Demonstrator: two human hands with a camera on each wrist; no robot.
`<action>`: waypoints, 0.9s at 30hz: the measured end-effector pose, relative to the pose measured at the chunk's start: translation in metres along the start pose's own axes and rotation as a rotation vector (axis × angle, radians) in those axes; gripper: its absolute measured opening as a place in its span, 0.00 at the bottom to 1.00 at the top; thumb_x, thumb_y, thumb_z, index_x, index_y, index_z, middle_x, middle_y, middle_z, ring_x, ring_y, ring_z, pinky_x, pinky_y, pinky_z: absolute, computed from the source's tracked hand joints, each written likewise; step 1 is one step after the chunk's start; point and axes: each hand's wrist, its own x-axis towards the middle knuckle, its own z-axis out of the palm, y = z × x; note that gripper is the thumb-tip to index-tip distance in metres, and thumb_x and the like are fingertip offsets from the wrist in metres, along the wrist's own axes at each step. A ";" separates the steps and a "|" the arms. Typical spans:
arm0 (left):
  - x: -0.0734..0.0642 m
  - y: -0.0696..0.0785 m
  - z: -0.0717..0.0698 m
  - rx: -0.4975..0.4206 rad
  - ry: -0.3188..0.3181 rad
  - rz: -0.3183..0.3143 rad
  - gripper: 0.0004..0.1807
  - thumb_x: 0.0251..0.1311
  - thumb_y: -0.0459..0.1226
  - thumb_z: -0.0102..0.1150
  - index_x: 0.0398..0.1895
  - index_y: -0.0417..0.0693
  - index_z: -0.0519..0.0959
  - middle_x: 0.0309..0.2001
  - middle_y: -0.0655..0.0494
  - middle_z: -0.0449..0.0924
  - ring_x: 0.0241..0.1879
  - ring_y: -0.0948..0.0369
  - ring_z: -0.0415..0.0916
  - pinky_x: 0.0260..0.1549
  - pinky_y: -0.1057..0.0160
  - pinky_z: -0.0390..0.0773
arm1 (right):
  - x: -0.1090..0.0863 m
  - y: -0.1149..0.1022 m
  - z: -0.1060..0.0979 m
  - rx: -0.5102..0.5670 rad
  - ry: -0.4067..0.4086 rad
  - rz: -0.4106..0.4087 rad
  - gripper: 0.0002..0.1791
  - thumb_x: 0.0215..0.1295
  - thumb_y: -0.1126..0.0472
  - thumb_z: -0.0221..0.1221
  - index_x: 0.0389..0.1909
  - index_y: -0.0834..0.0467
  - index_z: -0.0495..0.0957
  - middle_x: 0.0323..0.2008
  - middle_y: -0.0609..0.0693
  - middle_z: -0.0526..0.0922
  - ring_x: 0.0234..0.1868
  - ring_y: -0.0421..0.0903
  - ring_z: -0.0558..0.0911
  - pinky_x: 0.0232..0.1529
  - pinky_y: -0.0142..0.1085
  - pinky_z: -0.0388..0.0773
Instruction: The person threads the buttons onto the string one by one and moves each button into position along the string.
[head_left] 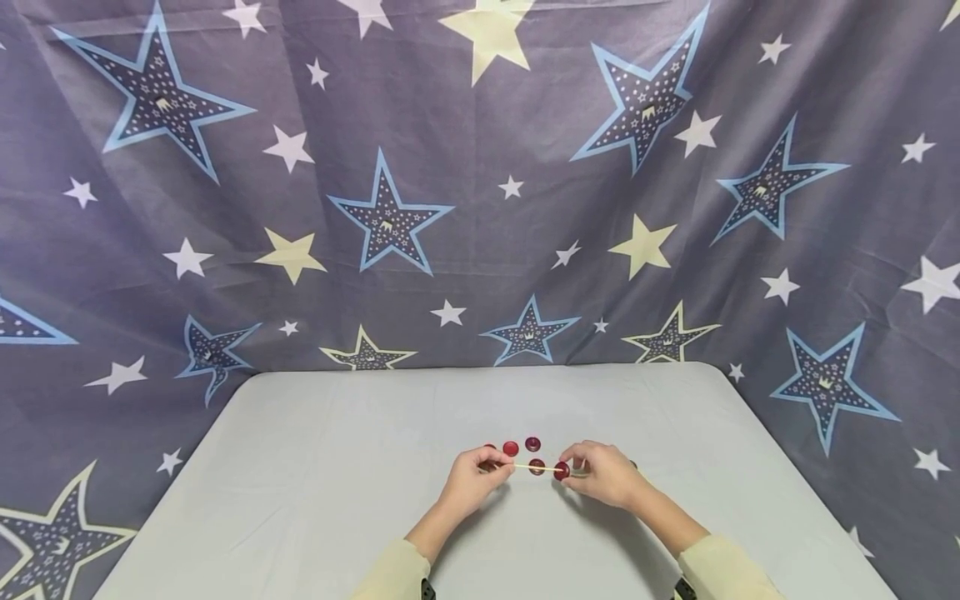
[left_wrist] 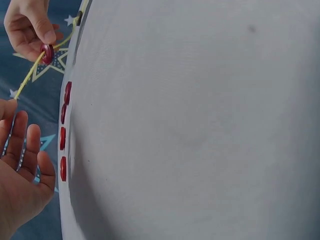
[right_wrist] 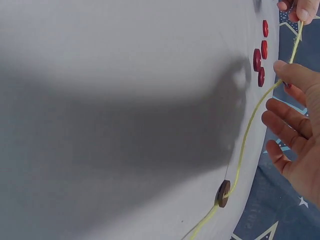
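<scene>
My left hand (head_left: 468, 482) pinches the end of a yellow string (right_wrist: 243, 140) between thumb and forefinger, its other fingers loosely bent. My right hand (head_left: 606, 475) holds a dark red button (left_wrist: 47, 54) by its edge, with the string passing through it and pulled straight between the hands. Past the right hand, the string curves down to a dark brown button (right_wrist: 224, 194), threaded on it by the table surface. Beyond the hands lie several loose buttons, among them a bright red button (head_left: 511, 448) and a maroon button (head_left: 532, 444); one is partly hidden behind the left hand.
A pale cloth covers the table (head_left: 337, 483). Behind it and along the sides hangs a grey-purple curtain (head_left: 480, 308) printed with stars.
</scene>
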 end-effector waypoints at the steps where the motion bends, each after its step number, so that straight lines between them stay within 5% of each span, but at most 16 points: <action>1: 0.000 0.000 0.000 0.004 -0.002 0.000 0.06 0.52 0.37 0.65 0.31 0.44 0.82 0.29 0.50 0.81 0.27 0.67 0.71 0.25 0.73 0.72 | -0.001 0.001 0.000 0.001 -0.001 0.002 0.13 0.49 0.56 0.68 0.36 0.53 0.81 0.28 0.44 0.79 0.27 0.36 0.74 0.28 0.28 0.70; 27: 0.002 0.000 -0.001 0.044 -0.017 0.015 0.05 0.52 0.37 0.65 0.29 0.43 0.82 0.28 0.50 0.80 0.26 0.67 0.72 0.25 0.72 0.73 | -0.008 0.011 -0.007 0.016 0.004 0.001 0.13 0.49 0.58 0.68 0.37 0.55 0.80 0.27 0.46 0.79 0.26 0.39 0.76 0.28 0.28 0.70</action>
